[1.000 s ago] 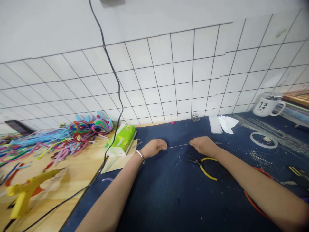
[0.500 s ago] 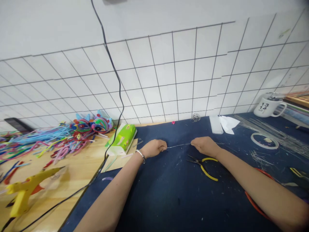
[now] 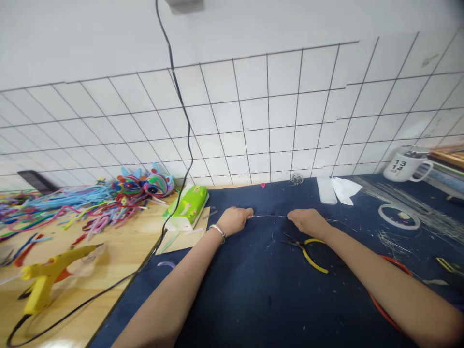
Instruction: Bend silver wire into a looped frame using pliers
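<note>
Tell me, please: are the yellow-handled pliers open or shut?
Open. The yellow-handled pliers lie on the dark blue table covering with both handles spread apart and their thin jaws parted.

Wire [image 3: 270, 216] shiny met.; plier grips [image 3: 313, 263] plast.; tabletop [image 3: 121, 244] wd.

Craft workspace, whether in a home or a workshop undetermined. Diagnostic features: a wooden desk [image 3: 119, 251] against a grid-patterned wall [image 3: 282, 111]; a yellow glue gun [image 3: 41, 285]; heaped coloured pipe cleaners [image 3: 79, 195]; yellow-handled pliers [image 3: 307, 256]; loose metal wires [image 3: 409, 198] and one thin wire [image 3: 270, 216] held in hand. A white mug [image 3: 404, 168] stands at right.
</note>
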Tool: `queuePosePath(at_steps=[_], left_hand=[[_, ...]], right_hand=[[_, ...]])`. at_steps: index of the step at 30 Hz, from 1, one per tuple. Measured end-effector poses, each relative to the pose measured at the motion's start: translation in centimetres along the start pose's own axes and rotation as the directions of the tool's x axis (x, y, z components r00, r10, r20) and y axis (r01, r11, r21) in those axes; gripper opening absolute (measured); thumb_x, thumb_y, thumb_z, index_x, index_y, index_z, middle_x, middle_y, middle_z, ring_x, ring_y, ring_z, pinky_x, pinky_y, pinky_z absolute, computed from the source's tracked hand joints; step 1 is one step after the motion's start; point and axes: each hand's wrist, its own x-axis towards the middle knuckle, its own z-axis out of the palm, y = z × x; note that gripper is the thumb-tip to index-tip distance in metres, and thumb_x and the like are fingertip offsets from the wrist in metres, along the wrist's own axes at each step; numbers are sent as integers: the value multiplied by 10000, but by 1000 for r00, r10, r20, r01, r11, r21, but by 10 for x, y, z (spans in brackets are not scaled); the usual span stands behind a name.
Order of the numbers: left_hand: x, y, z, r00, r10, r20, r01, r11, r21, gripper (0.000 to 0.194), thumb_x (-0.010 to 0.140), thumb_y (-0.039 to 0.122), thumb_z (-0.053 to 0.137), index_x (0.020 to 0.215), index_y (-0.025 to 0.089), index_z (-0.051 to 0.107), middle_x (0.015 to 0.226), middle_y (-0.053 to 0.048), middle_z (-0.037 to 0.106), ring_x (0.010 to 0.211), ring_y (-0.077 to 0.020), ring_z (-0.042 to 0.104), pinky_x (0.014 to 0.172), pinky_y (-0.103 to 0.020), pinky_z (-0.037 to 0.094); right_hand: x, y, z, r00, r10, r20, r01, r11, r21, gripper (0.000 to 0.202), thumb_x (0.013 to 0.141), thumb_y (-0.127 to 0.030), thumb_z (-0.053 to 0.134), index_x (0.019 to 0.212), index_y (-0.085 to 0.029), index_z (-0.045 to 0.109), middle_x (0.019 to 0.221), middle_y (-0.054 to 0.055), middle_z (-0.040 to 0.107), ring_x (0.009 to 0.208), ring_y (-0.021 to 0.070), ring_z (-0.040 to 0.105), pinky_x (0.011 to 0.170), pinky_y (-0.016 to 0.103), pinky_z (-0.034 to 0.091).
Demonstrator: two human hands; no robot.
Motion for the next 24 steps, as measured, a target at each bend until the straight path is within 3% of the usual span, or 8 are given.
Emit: queuePosePath(at_steps=[8,17,24], left_hand=[[0,8,-3,1000,22,-10,-22,1000,20,221,870,250,327,946,214,531,789,-70,644,741,-207,595,686,-288,383],[2,12,0,1000,12,-5,-12,1000,-17,221,869,279,323,947,215,520,815,-71,649,748,-204,612,664,-274,402],[3,2,3,1000,-27,-17,25,995,-98,196,851,266,358,926,201,526,825,-90,650,779,-218,611,694,-295,408]], right_hand=[[8,-9,-4,996,86,-17,-87,994,-65,287,898,-323,334,986,-181,568,858,94,601,830,183,556,678,253,375],[52,-49,-3,999,-36,22,36,999,-24,305,882,-399,367,937,-198,591,853,66,600,865,178,534,731,256,358],[77,-65,8,999,-53,11,53,999,-2,271,895,-327,367,912,-209,610,841,41,625,835,146,552,718,230,359]])
